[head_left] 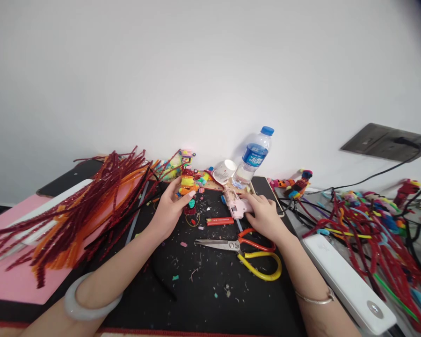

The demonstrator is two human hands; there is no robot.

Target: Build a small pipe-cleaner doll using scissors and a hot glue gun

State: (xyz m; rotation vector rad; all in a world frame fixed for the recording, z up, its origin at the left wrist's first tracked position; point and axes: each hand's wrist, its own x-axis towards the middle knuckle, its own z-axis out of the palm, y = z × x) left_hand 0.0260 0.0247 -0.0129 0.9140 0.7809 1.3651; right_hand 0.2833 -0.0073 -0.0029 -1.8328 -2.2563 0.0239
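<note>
My left hand (168, 209) is closed around a small pipe-cleaner figure (187, 181) in red, yellow, orange and green. My right hand (265, 214) grips the handle of a pale pink glue gun (235, 207), whose nozzle end points away toward the wall. Between the hands, a red lighter (219, 221) lies on the black mat (196, 306). Nearer to me are scissors (220, 244) with one orange and one yellow handle loop, blades pointing left. A thin loop of cord (192, 222) hangs or lies just below the figure; I cannot tell which.
Dark red and orange pipe cleaners (91, 210) are heaped at left over pink sheet (61, 281). A water bottle (254, 157) and paper cup (225, 171) stand by the wall. At right are a white power bank-like device (349, 281), black cables and tangled pipe cleaners (368, 243). Scraps litter the mat.
</note>
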